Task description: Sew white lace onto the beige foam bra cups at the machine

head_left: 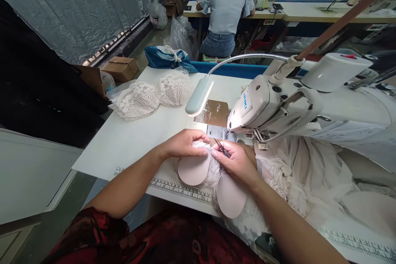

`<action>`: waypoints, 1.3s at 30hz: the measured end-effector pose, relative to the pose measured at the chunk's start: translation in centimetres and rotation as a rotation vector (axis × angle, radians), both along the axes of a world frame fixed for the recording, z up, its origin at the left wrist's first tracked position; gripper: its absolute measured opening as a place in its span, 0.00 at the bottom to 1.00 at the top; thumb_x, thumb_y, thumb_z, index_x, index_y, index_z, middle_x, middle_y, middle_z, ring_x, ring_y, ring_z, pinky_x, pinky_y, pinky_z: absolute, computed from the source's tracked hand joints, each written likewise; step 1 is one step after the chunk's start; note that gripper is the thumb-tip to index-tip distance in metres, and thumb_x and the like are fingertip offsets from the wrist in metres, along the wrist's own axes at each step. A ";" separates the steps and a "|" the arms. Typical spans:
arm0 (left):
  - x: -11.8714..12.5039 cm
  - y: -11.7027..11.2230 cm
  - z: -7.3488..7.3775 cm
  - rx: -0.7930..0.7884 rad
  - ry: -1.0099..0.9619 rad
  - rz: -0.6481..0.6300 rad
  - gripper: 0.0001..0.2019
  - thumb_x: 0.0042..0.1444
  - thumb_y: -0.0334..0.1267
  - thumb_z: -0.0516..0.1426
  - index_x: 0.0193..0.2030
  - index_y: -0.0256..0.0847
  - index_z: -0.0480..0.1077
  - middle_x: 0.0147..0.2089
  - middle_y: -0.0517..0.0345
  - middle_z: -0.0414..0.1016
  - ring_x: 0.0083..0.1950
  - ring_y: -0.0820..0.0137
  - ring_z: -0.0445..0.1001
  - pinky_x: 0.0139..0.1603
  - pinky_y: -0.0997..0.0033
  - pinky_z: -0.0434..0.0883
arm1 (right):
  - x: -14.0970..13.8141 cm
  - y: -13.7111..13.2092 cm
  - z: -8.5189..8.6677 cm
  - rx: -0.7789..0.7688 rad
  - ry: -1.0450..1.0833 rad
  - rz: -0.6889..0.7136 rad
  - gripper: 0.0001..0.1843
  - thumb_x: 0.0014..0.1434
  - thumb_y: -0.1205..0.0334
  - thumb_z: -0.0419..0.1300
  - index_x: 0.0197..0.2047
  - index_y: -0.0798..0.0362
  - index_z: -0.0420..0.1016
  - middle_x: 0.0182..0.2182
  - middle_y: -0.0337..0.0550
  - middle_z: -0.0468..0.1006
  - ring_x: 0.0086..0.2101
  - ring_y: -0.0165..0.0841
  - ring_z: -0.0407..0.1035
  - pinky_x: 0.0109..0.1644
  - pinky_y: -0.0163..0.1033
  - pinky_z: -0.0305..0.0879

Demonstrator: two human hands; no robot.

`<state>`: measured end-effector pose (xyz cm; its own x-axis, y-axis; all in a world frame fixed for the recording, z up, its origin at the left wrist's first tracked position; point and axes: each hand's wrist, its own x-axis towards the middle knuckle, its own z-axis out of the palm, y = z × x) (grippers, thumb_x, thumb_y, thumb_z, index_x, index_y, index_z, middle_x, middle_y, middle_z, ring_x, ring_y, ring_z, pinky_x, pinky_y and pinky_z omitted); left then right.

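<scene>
My left hand pinches the upper edge of a pale lace bra in front of the sewing machine. Close beside it, my right hand is closed on the same lace and also holds a pair of small dark thread snips, whose blades point up and left. Two smooth, light pink cups hang below my hands, over the table's front edge. The needle area of the white sewing machine lies just beyond my right hand. Part of the lace between my fingers is hidden.
Two lace cups lie at the table's far left. A lamp on a bent neck hangs over the white table. More lace and sheer fabric heaps up on the right. Ahead, a person sits at another bench.
</scene>
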<state>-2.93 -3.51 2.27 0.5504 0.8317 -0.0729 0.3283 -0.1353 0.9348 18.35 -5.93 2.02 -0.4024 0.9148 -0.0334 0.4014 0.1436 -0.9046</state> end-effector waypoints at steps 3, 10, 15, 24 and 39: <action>0.3 0.1 -0.1 -0.072 0.000 -0.035 0.13 0.51 0.43 0.62 0.39 0.36 0.73 0.38 0.58 0.73 0.40 0.69 0.70 0.39 0.74 0.65 | 0.0 -0.1 0.0 0.030 0.016 -0.021 0.10 0.59 0.55 0.57 0.36 0.52 0.74 0.31 0.40 0.75 0.34 0.35 0.67 0.39 0.40 0.62; 0.3 -0.2 0.4 -0.330 -0.110 -0.075 0.12 0.52 0.43 0.61 0.33 0.34 0.73 0.28 0.61 0.67 0.30 0.74 0.64 0.31 0.76 0.59 | 0.7 0.3 -1.3 -0.110 0.257 -0.065 0.22 0.62 0.48 0.53 0.54 0.52 0.66 0.33 0.42 0.74 0.27 0.30 0.66 0.33 0.39 0.65; 0.2 -0.2 0.3 -0.385 -0.181 -0.003 0.12 0.53 0.43 0.62 0.34 0.33 0.75 0.29 0.59 0.70 0.32 0.73 0.66 0.33 0.74 0.62 | 1.6 0.6 -1.2 -0.092 0.134 -0.017 0.21 0.60 0.48 0.55 0.48 0.54 0.73 0.27 0.39 0.71 0.27 0.30 0.65 0.33 0.38 0.64; 0.5 -0.1 -0.1 -0.411 -0.237 0.051 0.13 0.50 0.43 0.64 0.34 0.32 0.77 0.28 0.57 0.72 0.31 0.73 0.67 0.32 0.74 0.62 | 1.2 0.3 -0.9 -0.203 0.179 0.041 0.15 0.57 0.51 0.60 0.43 0.52 0.71 0.30 0.40 0.74 0.31 0.31 0.68 0.37 0.39 0.66; 1.1 -0.1 -0.5 -0.404 -0.256 -0.074 0.18 0.50 0.45 0.64 0.20 0.33 0.68 0.21 0.65 0.57 0.25 0.78 0.55 0.26 0.75 0.51 | 0.2 0.1 -1.4 -0.135 0.195 0.013 0.13 0.58 0.50 0.60 0.39 0.51 0.74 0.35 0.44 0.78 0.36 0.35 0.72 0.40 0.41 0.69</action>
